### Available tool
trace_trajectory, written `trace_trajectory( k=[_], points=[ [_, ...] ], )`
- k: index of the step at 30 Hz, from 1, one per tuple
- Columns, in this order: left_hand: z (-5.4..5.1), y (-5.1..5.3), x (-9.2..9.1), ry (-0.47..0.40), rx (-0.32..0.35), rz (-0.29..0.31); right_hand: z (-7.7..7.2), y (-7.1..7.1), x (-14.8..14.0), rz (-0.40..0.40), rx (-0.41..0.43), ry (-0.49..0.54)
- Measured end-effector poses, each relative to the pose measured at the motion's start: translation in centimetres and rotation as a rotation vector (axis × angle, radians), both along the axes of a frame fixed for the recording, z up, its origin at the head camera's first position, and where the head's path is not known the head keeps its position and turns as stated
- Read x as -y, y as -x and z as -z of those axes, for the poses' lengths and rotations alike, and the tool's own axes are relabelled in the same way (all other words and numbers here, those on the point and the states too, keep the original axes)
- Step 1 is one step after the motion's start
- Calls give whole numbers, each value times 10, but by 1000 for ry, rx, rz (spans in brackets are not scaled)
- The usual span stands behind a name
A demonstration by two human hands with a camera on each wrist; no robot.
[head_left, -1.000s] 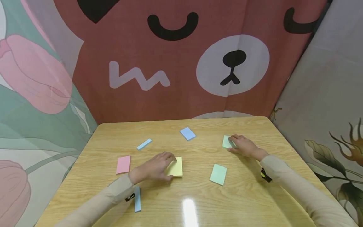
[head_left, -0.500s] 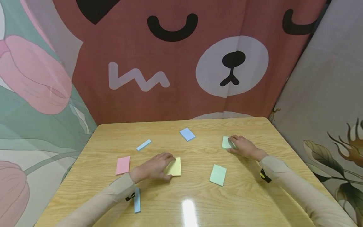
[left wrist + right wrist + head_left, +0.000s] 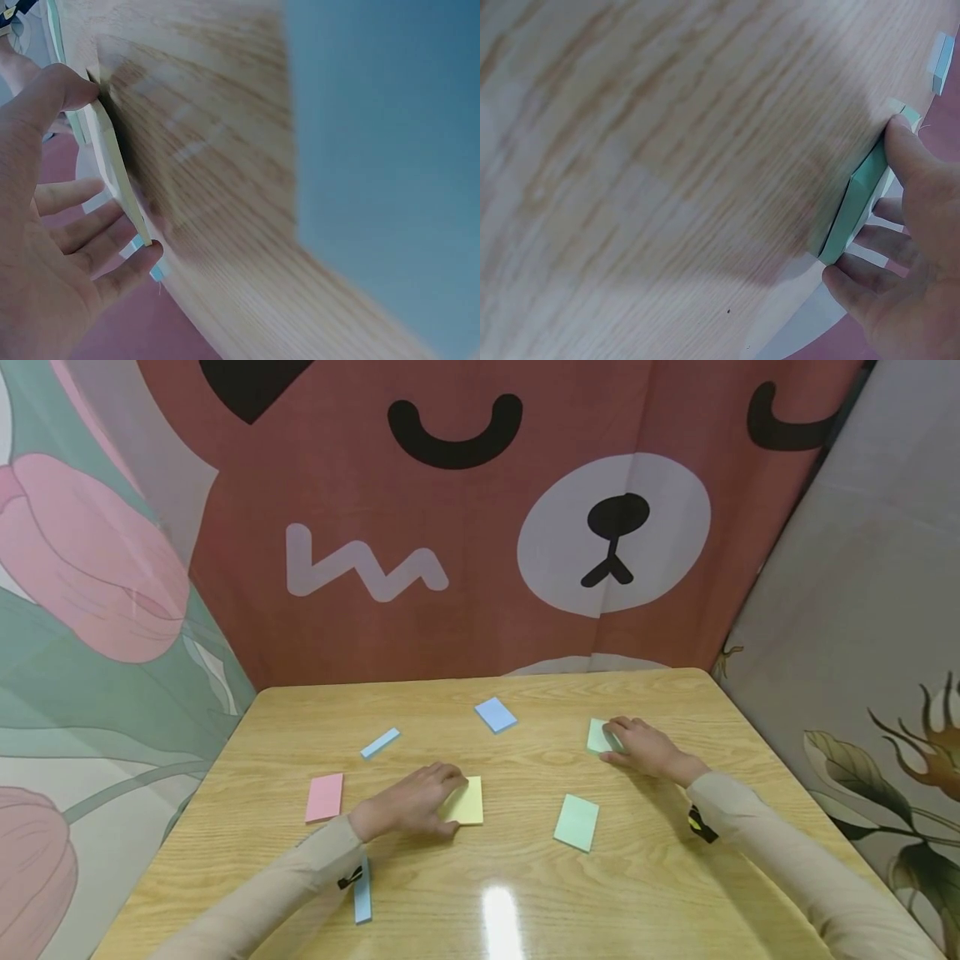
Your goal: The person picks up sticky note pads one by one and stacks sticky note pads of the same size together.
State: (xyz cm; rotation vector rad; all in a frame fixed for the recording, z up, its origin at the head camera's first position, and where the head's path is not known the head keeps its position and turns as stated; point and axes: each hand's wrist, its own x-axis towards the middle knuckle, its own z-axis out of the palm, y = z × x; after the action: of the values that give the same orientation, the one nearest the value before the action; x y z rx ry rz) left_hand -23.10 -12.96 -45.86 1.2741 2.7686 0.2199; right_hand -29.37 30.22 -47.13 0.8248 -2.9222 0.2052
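Note:
In the head view my left hand (image 3: 415, 802) grips a yellow sticky note pad (image 3: 468, 802) by its edges near the table's middle. The left wrist view has the thumb at one end of the yellow pad (image 3: 118, 169) and the little finger at the other. Farther back on the right, my right hand (image 3: 648, 747) holds a light green sticky note pad (image 3: 600, 737), partly covered by the fingers. Seen from the right wrist, thumb and fingers span the edges of this green pad (image 3: 857, 191), which lies low against the wood.
On the wooden table (image 3: 450, 910) lie a second green pad (image 3: 577, 822), a blue pad (image 3: 496, 715), a pink pad (image 3: 325, 797) and a narrow blue strip pad (image 3: 380, 743). Another blue strip pad (image 3: 363, 897) lies partly under the left wrist. A printed cloth (image 3: 465, 635) hangs behind.
Over the last half second my left hand and the yellow pad have shifted slightly to the right. The right hand and its green pad look unmoved.

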Motion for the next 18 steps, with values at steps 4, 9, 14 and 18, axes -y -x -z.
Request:
trace_trajectory(
  k=[4, 9, 14, 18],
  points=[
    [1, 0, -1, 4, 6, -1, 0, 0, 0, 3, 4, 2],
    [2, 0, -1, 15, 14, -9, -1, -1, 2, 1, 10, 11],
    [3, 0, -1, 13, 19, -9, -2, -1, 2, 3, 9, 9],
    [4, 0, -1, 13, 20, -9, -1, -1, 2, 1, 1, 1]
  ],
)
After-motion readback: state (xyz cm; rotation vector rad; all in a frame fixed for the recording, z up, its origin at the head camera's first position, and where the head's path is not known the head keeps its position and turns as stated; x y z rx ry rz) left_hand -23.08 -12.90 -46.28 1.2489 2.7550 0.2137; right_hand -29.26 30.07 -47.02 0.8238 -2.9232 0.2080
